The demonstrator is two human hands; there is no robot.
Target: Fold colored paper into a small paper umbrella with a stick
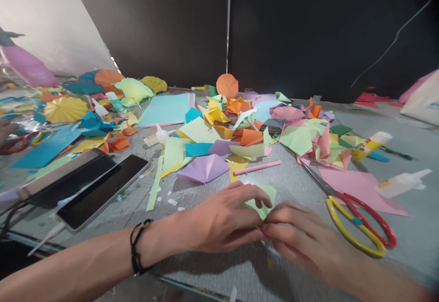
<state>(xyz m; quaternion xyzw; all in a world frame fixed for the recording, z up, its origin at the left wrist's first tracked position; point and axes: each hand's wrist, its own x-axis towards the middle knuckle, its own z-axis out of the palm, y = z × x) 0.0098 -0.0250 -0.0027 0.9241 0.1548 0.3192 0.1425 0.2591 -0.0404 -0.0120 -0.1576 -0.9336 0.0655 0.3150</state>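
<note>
Near the table's front edge, my left hand (228, 217) and my right hand (298, 231) meet fingertip to fingertip. Between them is a light green paper (263, 199), its lower part hidden by my fingers. Both hands have their fingers closed on this paper. A purple folded paper (205, 168) and a pink paper stick (257, 168) lie just beyond. To the right of my right hand rest scissors (358, 222) with red and yellow handles, the blades pointing away over a pink sheet (360, 185).
Two phones (104, 191) (68, 178) lie at left. Paper scraps (240, 105) heap at the back. A glue stick (372, 146) and a white glue bottle (404, 183) are at right. At the far left, a person's hand (7, 128) is near red-handled scissors. Black panels stand behind.
</note>
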